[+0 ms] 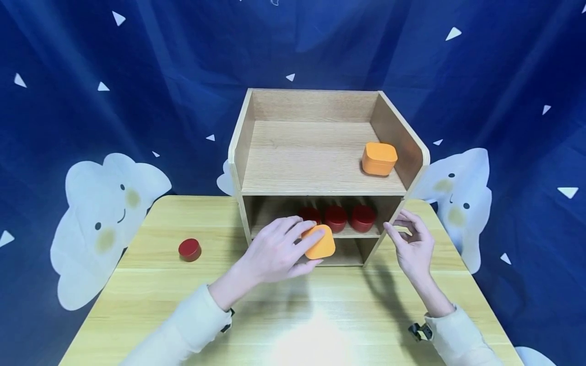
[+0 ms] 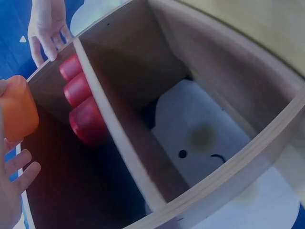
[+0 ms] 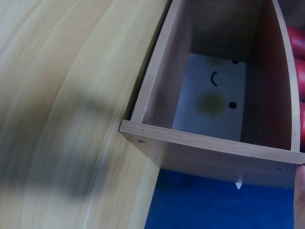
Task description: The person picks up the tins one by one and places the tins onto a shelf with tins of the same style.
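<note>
My left hand [image 1: 279, 250] grips a small orange rounded-square box [image 1: 323, 243] in front of the wooden shelf's middle level. In the left wrist view, that orange box [image 2: 20, 109] shows at the left edge beside the fingers. Behind it, three round red containers [image 1: 336, 218] stand in a row on the middle level, the leftmost partly hidden by the hand. My right hand [image 1: 414, 244] is at the shelf's right side panel, thumb and fingers bent loosely with nothing between them. One fingertip [image 3: 300, 191] appears against or very near that panel in the right wrist view.
Another orange box [image 1: 379, 159] sits at the right of the shelf's top level [image 1: 306, 147]. A single round red container [image 1: 189, 249] lies on the wooden table [image 1: 151, 290], left of the shelf. A dark blue curtain [image 1: 320, 46] with cloud figures hangs behind.
</note>
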The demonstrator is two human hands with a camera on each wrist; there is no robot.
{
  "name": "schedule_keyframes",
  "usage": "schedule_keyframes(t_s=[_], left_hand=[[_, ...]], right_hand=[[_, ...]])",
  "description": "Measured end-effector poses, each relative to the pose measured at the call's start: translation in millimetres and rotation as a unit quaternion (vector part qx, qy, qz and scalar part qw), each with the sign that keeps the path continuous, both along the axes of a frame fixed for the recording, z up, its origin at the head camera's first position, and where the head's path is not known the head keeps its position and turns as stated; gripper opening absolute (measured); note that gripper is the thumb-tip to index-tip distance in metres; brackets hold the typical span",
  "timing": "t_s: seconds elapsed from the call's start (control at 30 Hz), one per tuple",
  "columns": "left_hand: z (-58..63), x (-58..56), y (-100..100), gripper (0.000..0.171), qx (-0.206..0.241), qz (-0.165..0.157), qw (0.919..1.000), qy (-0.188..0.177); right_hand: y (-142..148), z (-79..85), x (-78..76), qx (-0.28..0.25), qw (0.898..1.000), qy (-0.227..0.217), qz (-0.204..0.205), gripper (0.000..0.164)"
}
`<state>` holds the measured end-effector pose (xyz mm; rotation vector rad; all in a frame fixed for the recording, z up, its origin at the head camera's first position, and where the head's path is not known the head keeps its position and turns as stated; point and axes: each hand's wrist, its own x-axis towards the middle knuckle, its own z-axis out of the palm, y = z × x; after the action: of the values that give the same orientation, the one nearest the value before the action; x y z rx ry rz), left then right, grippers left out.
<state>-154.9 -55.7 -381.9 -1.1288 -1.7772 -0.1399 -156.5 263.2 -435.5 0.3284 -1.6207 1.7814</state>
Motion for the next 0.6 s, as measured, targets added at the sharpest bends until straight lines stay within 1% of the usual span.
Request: schedule_keyframes(t_s=[0.13, 0.37, 0.6], left_hand=[[10.8, -3.7, 4.1, 0.048, -0.002, -0.006, 0.9999, 0.014], [29.1, -8.5, 9.5, 0.048, -0.004, -0.014, 0.9993, 0.033], [50.0, -11.8, 13.8, 0.049, 0.004, -0.022, 0.9988, 0.043]], right_hand=[[0.7, 0.1, -0.3, 0.003, 1.0, -0.007, -0.003, 0.042], [1.4, -1.2, -1.1, -0.007, 1.0, -0.003, 0.01, 0.042], [0.6, -0.9, -0.3, 0.0, 1.0, -0.009, -0.003, 0.043]])
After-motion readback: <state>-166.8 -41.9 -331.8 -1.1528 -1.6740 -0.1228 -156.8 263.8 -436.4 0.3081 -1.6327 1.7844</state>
